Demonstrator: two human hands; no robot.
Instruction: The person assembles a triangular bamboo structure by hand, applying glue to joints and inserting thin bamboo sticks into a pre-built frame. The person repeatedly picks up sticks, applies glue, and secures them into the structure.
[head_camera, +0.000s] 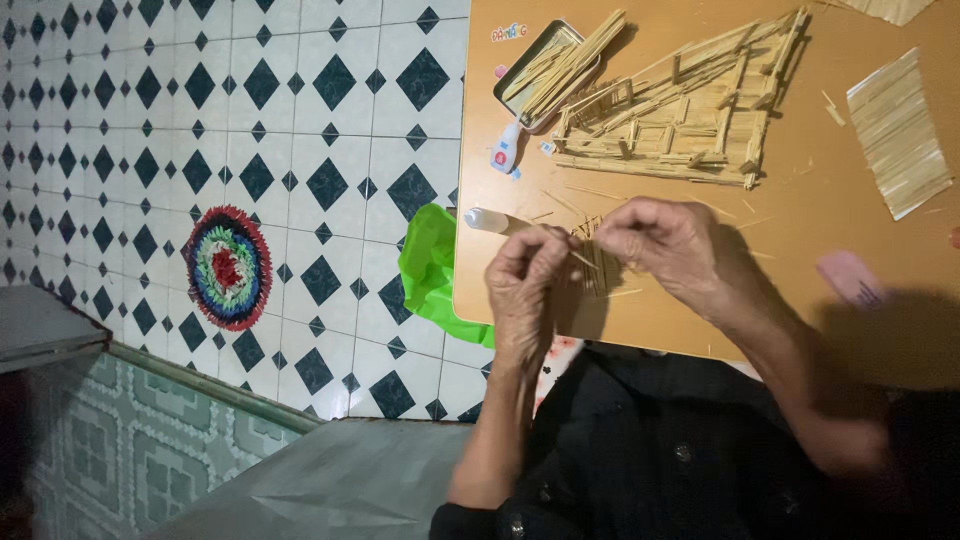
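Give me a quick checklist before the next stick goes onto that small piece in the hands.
1. Small stick piece held by both hands: ok; left hand and right hand pinch it above the table.
2. Glue bottle within reach: ok, lying beside the left hand.
3. Glue cap off: cannot tell.
4. Spare sticks available: ok, in the open tin.
5. Large stick frame out of the way: ok, apart from the hands.
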